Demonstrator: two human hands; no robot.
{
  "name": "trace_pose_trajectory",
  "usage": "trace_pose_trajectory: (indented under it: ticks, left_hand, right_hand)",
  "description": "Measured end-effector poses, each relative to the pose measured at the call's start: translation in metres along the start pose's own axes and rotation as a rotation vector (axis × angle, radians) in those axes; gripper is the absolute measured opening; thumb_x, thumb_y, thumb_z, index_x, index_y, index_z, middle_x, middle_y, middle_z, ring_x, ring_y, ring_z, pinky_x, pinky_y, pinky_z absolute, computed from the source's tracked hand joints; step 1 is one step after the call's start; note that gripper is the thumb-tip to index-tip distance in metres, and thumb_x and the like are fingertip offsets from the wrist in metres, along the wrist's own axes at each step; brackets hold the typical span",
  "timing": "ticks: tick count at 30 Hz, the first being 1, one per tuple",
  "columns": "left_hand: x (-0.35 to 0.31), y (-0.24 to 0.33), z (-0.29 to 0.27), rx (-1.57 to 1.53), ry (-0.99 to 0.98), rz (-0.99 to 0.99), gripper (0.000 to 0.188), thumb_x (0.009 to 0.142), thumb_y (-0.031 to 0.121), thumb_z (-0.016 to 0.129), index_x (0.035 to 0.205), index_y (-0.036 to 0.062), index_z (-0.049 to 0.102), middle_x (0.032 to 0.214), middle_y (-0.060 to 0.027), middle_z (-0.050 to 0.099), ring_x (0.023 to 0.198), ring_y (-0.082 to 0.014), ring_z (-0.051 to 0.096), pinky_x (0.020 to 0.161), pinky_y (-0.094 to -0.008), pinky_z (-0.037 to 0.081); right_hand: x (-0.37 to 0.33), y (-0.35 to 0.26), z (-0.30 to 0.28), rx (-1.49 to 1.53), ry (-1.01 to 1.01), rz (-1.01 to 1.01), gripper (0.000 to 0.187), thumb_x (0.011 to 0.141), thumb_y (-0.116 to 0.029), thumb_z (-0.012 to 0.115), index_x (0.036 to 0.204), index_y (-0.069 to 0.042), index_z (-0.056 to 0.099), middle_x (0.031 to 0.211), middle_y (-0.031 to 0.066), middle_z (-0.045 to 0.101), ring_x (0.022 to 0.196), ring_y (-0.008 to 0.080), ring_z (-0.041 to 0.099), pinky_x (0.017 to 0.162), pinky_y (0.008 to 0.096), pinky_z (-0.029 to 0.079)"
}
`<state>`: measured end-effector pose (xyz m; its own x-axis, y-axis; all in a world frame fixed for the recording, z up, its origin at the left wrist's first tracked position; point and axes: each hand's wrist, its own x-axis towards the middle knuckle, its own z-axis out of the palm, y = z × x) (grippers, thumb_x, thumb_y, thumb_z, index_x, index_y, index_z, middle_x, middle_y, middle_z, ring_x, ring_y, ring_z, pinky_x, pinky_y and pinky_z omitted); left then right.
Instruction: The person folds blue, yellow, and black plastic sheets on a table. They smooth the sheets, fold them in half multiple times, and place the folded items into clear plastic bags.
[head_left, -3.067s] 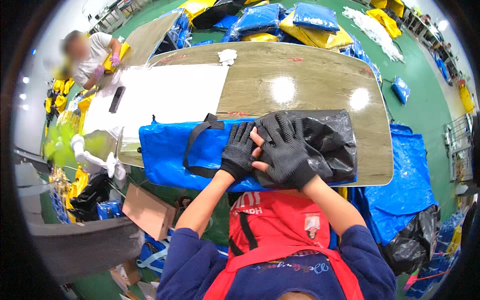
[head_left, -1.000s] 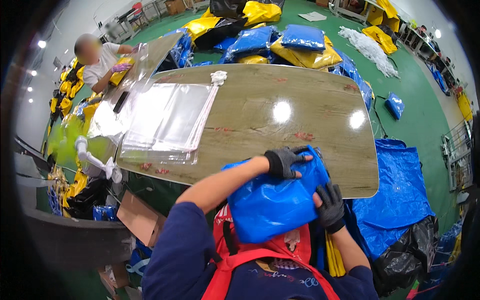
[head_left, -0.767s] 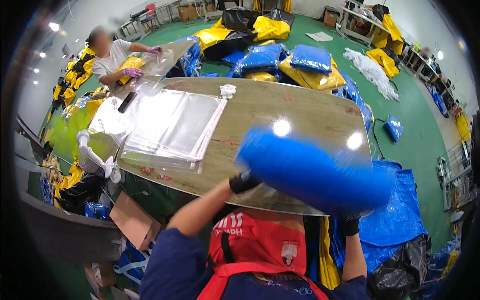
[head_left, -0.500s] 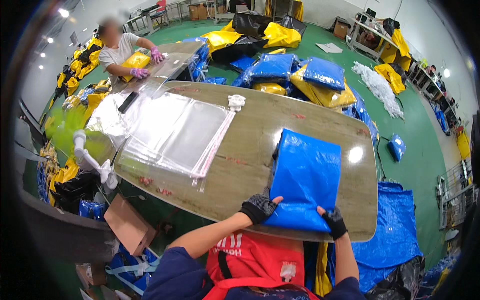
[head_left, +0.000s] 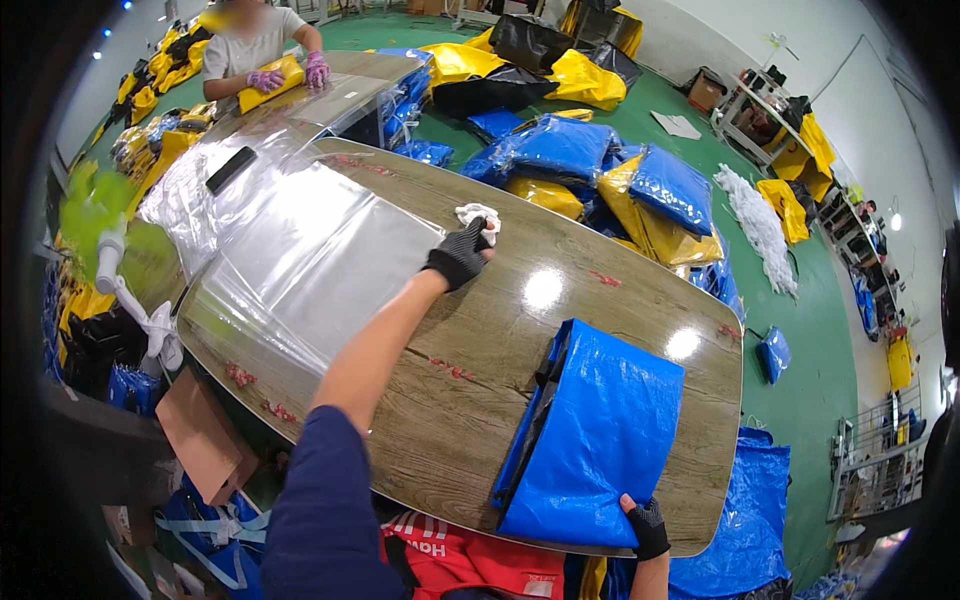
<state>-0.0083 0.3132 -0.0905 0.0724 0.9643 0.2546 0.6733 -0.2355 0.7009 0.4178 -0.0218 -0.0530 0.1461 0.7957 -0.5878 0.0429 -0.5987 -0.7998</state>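
Note:
A folded blue woven plastic bag (head_left: 600, 440) with black edging lies at the near right of the wood-patterned table (head_left: 500, 370). My right hand (head_left: 648, 526), in a black fingerless glove, grips its near right corner, thumb on top and fingers partly hidden. My left arm stretches across the table. There my gloved left hand (head_left: 462, 254) closes its fingers at the near side of a crumpled white cloth (head_left: 480, 220). Beside that hand and under the forearm is a stack of clear plastic sleeves (head_left: 330, 240).
Across the adjoining table, a person (head_left: 250, 50) in pink gloves handles a yellow package (head_left: 272, 85). Packed blue bags (head_left: 570, 145) are piled beyond the table. A black object (head_left: 231, 170) rests on the clear film; a green-blurred fan (head_left: 105, 220) stands left; a cardboard box (head_left: 205, 435) is below.
My left hand has let go of the blue bag and reached forward left to the white cloth. The bag is turned slightly, with my right hand still on its corner. The view has shifted.

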Motion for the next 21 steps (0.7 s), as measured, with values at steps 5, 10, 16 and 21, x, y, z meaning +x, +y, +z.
trace_pose_trajectory:
  ticks: [5,10,16,21]
  left_hand:
    - [-0.119,-0.030,-0.141,0.583,-0.135,0.243,0.054,0.086,0.047,0.054,0.131,0.0172,0.049,0.135,-0.0176,0.046,0.129,-0.0347,0.037,0.108,-0.0440,0.028]
    - [-0.155,-0.089,-0.125,0.540,-0.023,0.065,0.040,0.097,0.037,0.038,0.122,0.0139,0.058,0.133,-0.0130,0.049,0.128,-0.0335,0.039,0.106,-0.0422,0.031]
    - [-0.213,0.042,-0.030,0.222,-0.373,0.447,0.028,0.089,0.024,0.051,0.110,0.0076,0.058,0.121,-0.0168,0.055,0.120,-0.0358,0.046,0.105,-0.0461,0.031]
    - [-0.266,0.121,-0.012,0.199,-0.303,0.388,0.056,0.084,0.040,0.056,0.129,0.0071,0.048,0.137,-0.0161,0.043,0.131,-0.0377,0.032,0.112,-0.0467,0.018]
  right_hand:
    - [0.011,0.017,-0.006,-0.014,-0.032,-0.044,0.077,0.072,-0.040,0.076,0.128,0.004,0.046,0.116,0.0193,0.058,0.099,0.0281,0.060,0.082,0.0378,0.051]
    - [0.005,0.004,0.001,0.060,-0.159,-0.096,0.074,0.076,-0.040,0.074,0.129,0.004,0.045,0.116,0.0194,0.058,0.099,0.0271,0.060,0.083,0.0370,0.051]
    - [-0.013,0.031,-0.034,0.112,-0.101,-0.154,0.065,0.080,-0.035,0.070,0.126,0.005,0.047,0.114,0.0169,0.060,0.096,0.0249,0.062,0.080,0.0362,0.052]
    - [-0.058,0.039,-0.060,0.331,-0.054,-0.095,0.059,0.082,-0.025,0.069,0.128,0.003,0.046,0.115,0.0176,0.059,0.096,0.0265,0.062,0.078,0.0363,0.054]
